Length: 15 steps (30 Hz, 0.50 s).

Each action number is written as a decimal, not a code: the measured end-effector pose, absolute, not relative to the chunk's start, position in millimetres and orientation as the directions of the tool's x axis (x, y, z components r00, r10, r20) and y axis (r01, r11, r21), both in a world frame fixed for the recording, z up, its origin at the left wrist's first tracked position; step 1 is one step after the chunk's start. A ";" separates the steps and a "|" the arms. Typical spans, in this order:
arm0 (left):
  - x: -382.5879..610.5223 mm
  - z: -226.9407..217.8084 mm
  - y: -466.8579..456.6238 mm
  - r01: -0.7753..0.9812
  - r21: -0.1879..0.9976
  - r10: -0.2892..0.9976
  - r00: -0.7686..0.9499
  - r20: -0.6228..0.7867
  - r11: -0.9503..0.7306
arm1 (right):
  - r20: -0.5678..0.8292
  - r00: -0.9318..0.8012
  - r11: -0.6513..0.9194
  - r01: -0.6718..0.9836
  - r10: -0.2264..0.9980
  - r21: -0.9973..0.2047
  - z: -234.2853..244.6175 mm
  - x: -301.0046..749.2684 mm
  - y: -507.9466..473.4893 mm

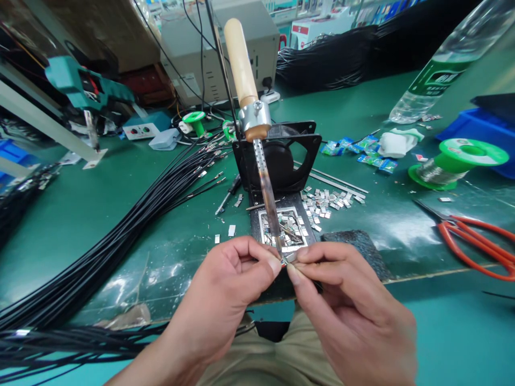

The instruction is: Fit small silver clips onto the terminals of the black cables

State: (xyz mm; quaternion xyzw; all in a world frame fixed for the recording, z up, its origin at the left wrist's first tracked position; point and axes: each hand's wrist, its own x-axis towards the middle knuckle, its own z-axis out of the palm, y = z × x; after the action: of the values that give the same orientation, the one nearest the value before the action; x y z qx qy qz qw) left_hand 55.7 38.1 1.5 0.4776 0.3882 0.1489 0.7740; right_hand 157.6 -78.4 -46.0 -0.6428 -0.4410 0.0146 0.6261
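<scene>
head view: left hand (227, 279) and right hand (341, 300) meet fingertip to fingertip at the table's near edge, both pinching a small metal piece (286, 260); what each grips of it is too small to tell. the piece sits at the tip of a fixed soldering iron (257, 134) slanting down from its clamp. just behind the hands, a shallow metal tray (263, 217) holds loose metal clips. more clips (328, 201) lie scattered right of it. black wire bundle (132, 225) runs left.
</scene>
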 end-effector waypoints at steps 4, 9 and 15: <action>55.1 -1.4 37.7 0.139 0.867 0.614 0.653 -0.443 0.479 | 0.518 0.617 0.158 0.541 0.593 -0.826 -46.8 158.2 -77.8; 55.6 -2.6 36.7 0.140 0.879 0.627 0.650 -0.429 0.456 | 0.521 0.605 0.175 0.536 0.602 -0.826 -48.0 159.3 -77.7; 53.8 -1.9 37.7 0.147 0.883 0.624 0.656 -0.425 0.446 | 0.525 0.593 0.168 0.551 0.611 -0.818 -46.7 158.7 -76.9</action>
State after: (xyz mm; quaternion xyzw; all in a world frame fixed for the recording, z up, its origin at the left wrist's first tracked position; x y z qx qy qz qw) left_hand 53.8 37.7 -1.9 0.5022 0.3837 0.1570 0.7589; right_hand 158.7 -76.9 -46.7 -0.6445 -0.4505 0.0242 0.6173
